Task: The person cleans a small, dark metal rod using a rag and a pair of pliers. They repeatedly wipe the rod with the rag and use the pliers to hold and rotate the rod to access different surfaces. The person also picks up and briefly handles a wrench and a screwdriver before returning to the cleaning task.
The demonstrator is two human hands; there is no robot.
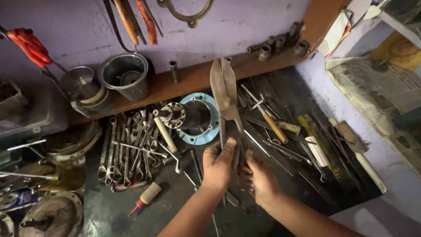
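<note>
Down on the dark, grimy workbench strewn with tools, both hands are lifting a pair of large rusty steel tin snips, blades shut and pointing up toward the wooden shelf. The left hand wraps one handle, the right hand closes round the other, both gripping firmly. It looks like the picking-up step; working the handles apart would need room above the row of grey spanners and the blue round flange.
</note>
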